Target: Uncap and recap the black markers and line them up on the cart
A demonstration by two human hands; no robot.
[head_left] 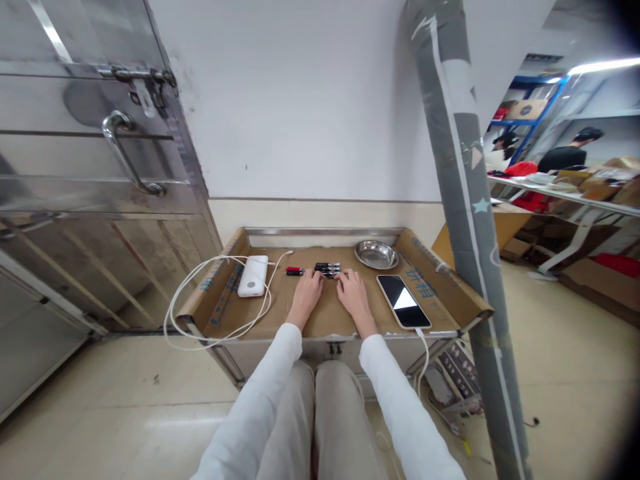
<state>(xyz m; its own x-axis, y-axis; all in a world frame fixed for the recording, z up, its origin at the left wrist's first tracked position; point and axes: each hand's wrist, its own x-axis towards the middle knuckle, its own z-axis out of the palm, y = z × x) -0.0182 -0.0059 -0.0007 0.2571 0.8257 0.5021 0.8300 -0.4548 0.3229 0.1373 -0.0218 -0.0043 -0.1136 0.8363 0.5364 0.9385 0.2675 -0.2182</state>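
In the middle of the cardboard-covered table (280,310), several short black pen-like sticks (327,266) with silvery bands lie side by side. A similar stick with a red end (294,271) lies to their left, next to my left fingers. My left hand (307,292) rests with its fingers bent at the left end of the nearest black stick. From the other side, my right hand (353,295) has its fingertips at that stick's right end. Both hands look closed on it, though the fingers partly hide the ends.
A white power bank (253,276) with a looped white cable (175,303) lies at left. On the right are a round steel dish (377,255) and a phone (403,302) on a cable. A long grey wrapped roll (470,200) leans by the table's right edge. Two people sit in the background.
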